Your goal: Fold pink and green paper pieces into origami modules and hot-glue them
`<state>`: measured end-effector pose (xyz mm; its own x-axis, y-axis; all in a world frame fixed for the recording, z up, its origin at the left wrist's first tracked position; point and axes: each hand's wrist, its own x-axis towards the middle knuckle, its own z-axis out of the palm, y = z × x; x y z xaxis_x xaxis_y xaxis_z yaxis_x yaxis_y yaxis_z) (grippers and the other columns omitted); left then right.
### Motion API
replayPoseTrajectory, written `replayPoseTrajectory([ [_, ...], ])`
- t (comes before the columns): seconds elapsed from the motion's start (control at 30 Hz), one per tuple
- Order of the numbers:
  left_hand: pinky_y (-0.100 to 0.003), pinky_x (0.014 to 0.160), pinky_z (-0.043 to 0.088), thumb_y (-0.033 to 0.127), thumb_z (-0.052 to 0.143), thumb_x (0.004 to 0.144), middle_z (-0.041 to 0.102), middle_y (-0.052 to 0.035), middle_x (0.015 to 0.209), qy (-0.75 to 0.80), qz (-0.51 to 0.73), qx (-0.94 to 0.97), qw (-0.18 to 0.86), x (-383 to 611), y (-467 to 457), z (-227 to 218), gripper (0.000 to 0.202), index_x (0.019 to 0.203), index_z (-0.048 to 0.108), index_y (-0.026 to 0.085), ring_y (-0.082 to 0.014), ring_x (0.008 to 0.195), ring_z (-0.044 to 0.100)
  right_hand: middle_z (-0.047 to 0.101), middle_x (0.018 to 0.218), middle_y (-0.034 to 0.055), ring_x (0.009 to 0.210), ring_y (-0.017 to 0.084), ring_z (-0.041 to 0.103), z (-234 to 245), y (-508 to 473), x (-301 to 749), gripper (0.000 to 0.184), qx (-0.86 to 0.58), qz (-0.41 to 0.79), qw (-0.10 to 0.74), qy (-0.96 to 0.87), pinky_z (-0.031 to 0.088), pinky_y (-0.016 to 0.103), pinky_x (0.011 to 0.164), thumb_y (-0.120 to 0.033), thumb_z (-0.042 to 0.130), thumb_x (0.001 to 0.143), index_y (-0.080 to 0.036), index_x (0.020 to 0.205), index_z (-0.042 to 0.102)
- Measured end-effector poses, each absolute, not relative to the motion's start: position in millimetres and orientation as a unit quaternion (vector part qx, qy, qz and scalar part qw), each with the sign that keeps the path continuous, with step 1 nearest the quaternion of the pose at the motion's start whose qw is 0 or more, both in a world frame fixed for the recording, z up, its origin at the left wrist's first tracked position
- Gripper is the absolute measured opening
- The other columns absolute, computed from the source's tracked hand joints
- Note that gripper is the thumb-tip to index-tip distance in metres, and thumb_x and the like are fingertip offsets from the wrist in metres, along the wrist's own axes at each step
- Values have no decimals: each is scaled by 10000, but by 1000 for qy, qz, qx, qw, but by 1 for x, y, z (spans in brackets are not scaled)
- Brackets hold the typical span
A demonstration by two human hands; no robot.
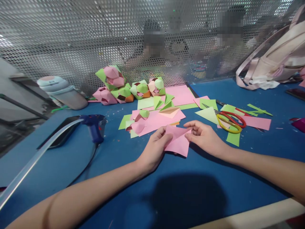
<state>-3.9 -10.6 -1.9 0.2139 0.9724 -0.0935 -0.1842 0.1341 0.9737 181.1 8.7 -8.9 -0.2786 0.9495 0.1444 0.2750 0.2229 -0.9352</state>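
Note:
A small pink sheet of paper (178, 143) is held up between both hands over the blue table. My left hand (157, 144) pinches its left side, with the thumb on top and the other fingers partly hidden beneath. At the right edge, my right hand (202, 136) grips the paper between thumb and fingers. Along the top of the sheet runs a slanting crease or raised edge. Just behind the hands lie larger pink sheets (154, 122), with a partly built pink and green folded piece (138, 125) on their left end.
Several folded paper balls (111, 76) are stacked by the perforated metal screen (95, 38). At left are a blue glue gun (94, 125) with a long clear glue stick, a dark tray (59, 132) and a bottle (62, 92). Scissors (230, 122) lie among scraps; a bag (274, 60) sits back right.

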Motion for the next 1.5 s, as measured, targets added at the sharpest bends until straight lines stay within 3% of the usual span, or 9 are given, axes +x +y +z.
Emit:
replayPoseTrajectory([
  [0.17, -218, 578, 443, 207, 566, 806, 592, 26, 738, 430, 467, 433, 640, -4, -9, -3, 62, 857, 568, 173, -92, 586, 527, 533, 734, -29, 636, 100, 497, -16, 9, 179, 263, -453, 432, 391, -674, 414, 248, 595, -259, 589, 814, -181, 1064, 571],
  [0.3, -208, 552, 405, 243, 571, 820, 567, 34, 694, 425, 460, 449, 638, -4, -9, -4, 75, 832, 567, 170, -86, 558, 492, 590, 814, 0, 679, 106, 534, -19, 10, 179, 263, -444, 443, 406, -665, 449, 254, 623, -257, 588, 821, -179, 1071, 563],
  [0.6, -233, 669, 426, 356, 554, 846, 635, -10, 836, 459, 425, 536, 567, -6, -10, -3, 211, 919, 629, 172, -138, 742, 561, 663, 862, 30, 760, 126, 630, -17, 10, 177, 260, -408, 466, 457, -639, 505, 260, 673, -249, 622, 809, -181, 1046, 539],
  [0.8, -263, 760, 442, 362, 510, 870, 664, -42, 1003, 465, 377, 605, 525, -3, -14, 2, 241, 843, 648, 167, -169, 868, 581, 649, 791, 11, 716, 120, 624, -16, 8, 178, 126, -403, 426, 482, -651, 508, 245, 646, -273, 642, 797, -180, 861, 585],
  [1.0, -255, 746, 421, 316, 515, 866, 651, -32, 882, 464, 340, 662, 481, -4, -16, 4, 212, 864, 667, 168, -162, 821, 561, 654, 813, 3, 752, 123, 608, -9, 1, 178, 72, -380, 390, 464, -698, 493, 257, 708, -246, 606, 832, -196, 840, 657],
  [1.27, -245, 680, 417, 336, 572, 819, 613, -13, 764, 473, 352, 651, 479, -5, -15, 3, 195, 779, 644, 159, -148, 731, 529, 620, 818, 20, 745, 138, 599, -2, -4, 175, 139, -361, 412, 444, -709, 494, 271, 692, -298, 566, 863, -194, 848, 657],
  [1.4, -260, 703, 439, 335, 577, 826, 636, -25, 793, 472, 390, 610, 503, -5, -15, 1, 195, 793, 630, 150, -155, 752, 558, 632, 868, 22, 754, 139, 579, -3, -5, 174, 158, -368, 399, 417, -729, 483, 266, 682, -302, 610, 830, -193, 943, 627],
  [1.5, -270, 721, 449, 332, 579, 830, 653, -39, 833, 470, 399, 592, 519, -5, -15, 0, 196, 821, 628, 143, -163, 781, 574, 623, 808, 1, 694, 123, 546, -4, -4, 172, 118, -388, 352, 405, -749, 454, 248, 639, -252, 627, 806, -193, 907, 614],
])
